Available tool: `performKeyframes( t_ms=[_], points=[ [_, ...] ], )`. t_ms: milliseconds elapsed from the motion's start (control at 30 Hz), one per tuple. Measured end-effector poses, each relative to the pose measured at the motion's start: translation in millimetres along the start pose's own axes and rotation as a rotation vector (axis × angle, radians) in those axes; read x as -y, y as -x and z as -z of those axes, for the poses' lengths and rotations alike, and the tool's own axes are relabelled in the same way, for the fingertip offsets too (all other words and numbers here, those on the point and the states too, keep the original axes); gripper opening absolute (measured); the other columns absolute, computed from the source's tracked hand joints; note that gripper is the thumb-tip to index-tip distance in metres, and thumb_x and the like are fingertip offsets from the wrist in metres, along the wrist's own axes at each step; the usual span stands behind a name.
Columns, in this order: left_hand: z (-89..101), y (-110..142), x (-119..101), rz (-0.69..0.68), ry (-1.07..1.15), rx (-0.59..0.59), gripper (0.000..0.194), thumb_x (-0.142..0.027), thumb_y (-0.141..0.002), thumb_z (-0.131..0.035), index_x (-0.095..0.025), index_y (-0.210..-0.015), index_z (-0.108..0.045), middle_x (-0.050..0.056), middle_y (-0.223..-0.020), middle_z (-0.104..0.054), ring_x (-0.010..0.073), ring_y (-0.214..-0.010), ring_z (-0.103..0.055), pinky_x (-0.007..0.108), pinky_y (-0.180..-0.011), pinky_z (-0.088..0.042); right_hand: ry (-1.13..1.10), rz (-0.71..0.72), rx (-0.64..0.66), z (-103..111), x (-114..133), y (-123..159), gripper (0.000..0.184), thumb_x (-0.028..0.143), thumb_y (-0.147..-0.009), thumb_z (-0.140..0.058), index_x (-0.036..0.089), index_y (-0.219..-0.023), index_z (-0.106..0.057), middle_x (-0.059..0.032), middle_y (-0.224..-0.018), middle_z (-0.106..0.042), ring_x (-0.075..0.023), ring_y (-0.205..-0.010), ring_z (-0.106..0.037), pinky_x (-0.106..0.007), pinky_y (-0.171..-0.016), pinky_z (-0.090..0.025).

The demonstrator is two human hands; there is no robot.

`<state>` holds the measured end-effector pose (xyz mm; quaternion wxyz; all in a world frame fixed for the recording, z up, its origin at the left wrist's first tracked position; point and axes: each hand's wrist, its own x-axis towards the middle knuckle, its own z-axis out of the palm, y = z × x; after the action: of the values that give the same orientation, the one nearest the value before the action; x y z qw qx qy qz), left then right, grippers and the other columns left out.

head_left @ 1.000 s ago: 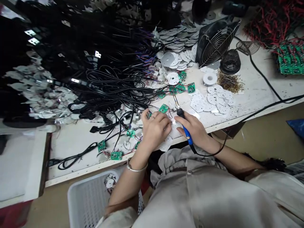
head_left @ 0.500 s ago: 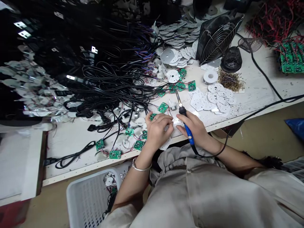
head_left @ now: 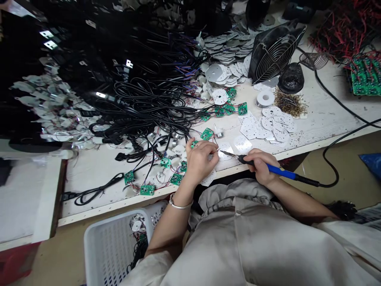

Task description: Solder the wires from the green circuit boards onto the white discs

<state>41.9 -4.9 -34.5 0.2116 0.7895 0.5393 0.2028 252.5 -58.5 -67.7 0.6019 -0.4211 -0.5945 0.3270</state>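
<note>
My right hand (head_left: 262,165) is closed around a blue-handled soldering iron (head_left: 278,171), which lies almost level with its tip pointing left. The tip meets a white round plate (head_left: 224,153) at the table's front edge. My left hand (head_left: 200,161) is closed in a pinch right at that tip, on a thin wire or small part too small to make out. Small green circuit boards (head_left: 206,134) lie just behind my left hand. Loose white plates (head_left: 275,125) are spread to the right.
A big tangle of black power cords (head_left: 133,103) covers the table's left and back. A black fan (head_left: 272,49), a solder spool (head_left: 264,98) and an iron stand (head_left: 291,77) sit at the back right. A white plastic basket (head_left: 110,250) stands below the table edge.
My right hand swung the soldering iron from tip-up and pointing away to nearly level, tip pointing left at the plate. My left hand stayed pinched at the same spot.
</note>
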Motion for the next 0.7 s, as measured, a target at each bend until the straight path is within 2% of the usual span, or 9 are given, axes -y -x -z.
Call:
performKeyframes(
  t_ms=[167, 433, 600, 700],
  points=[
    [3.8, -2, 0, 0.03, 0.016, 0.058, 0.013, -0.017, -0.082, -0.057, -0.022, -0.07, -0.06, -0.002, -0.097, -0.077, 0.0202, -0.1, -0.068, 0.053, -0.117, -0.02, 0.154, 0.08, 0.088, 0, 6, -9, 0.032, 0.037, -0.097, -0.045, 0.022, -0.087, -0.073, 0.0004, -0.051, -0.059, -0.0172, -0.052, -0.057, -0.034, -0.055, -0.049],
    [3.0, -3, 1, 0.018, -0.001, 0.042, 0.013, -0.017, -0.082, -0.057, -0.022, -0.07, -0.059, -0.002, -0.096, -0.076, 0.0195, -0.099, -0.068, 0.051, -0.117, -0.023, 0.175, 0.098, 0.164, 0, 10, -13, 0.027, 0.027, -0.096, -0.047, 0.022, -0.093, -0.073, 0.0012, -0.053, -0.06, -0.0159, -0.052, -0.057, -0.032, -0.055, -0.048],
    [1.5, -3, 1, 0.012, -0.004, 0.033, 0.012, -0.015, -0.08, -0.058, -0.022, -0.07, -0.06, -0.003, -0.095, -0.076, 0.0188, -0.098, -0.068, 0.049, -0.115, -0.026, 0.157, 0.178, 0.134, -3, 8, -13, 0.023, 0.022, -0.094, -0.048, 0.022, -0.097, -0.071, 0.0024, -0.052, -0.059, -0.0155, -0.051, -0.054, -0.031, -0.054, -0.046],
    [1.4, -3, 1, 0.023, -0.007, 0.032, 0.012, -0.015, -0.08, -0.058, -0.022, -0.07, -0.06, -0.002, -0.095, -0.076, 0.0193, -0.098, -0.068, 0.049, -0.115, -0.027, 0.14, 0.159, 0.114, -3, 6, -11, 0.024, 0.022, -0.094, -0.048, 0.022, -0.098, -0.072, 0.0019, -0.053, -0.06, -0.016, -0.05, -0.055, -0.032, -0.053, -0.047]
  ],
)
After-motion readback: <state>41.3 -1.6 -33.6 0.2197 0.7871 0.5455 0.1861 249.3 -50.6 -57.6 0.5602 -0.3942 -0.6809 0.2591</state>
